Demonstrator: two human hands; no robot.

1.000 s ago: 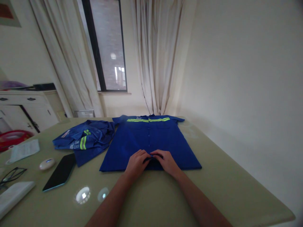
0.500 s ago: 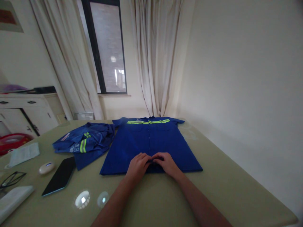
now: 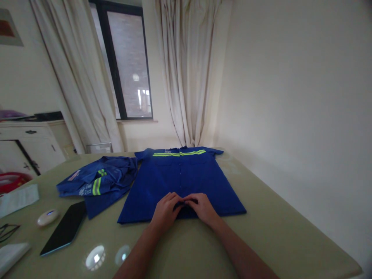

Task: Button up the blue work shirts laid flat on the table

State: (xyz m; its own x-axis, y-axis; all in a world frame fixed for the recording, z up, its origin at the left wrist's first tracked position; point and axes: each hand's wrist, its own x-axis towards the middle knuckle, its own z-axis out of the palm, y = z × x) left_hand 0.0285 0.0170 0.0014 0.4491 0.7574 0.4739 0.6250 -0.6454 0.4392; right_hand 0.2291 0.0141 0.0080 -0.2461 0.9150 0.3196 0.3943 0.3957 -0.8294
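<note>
hands near shirt hem — tabletop alongside

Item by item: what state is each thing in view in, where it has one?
Shirt: spread flat, front up
Left hand: pinching shirt front
Right hand: pinching shirt front
Other garment: crumpled
Phone: lying flat, face dark
Curtains: parted
Window: open or shut unclear
Drawer: shut
Glasses: folded or open unclear

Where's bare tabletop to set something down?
Biggest: the table right of the spread shirt and right forearm. Smaller: between phone and left forearm, where only reflections show. Crowded: left side, with crumpled garment, phone, glasses.
</note>
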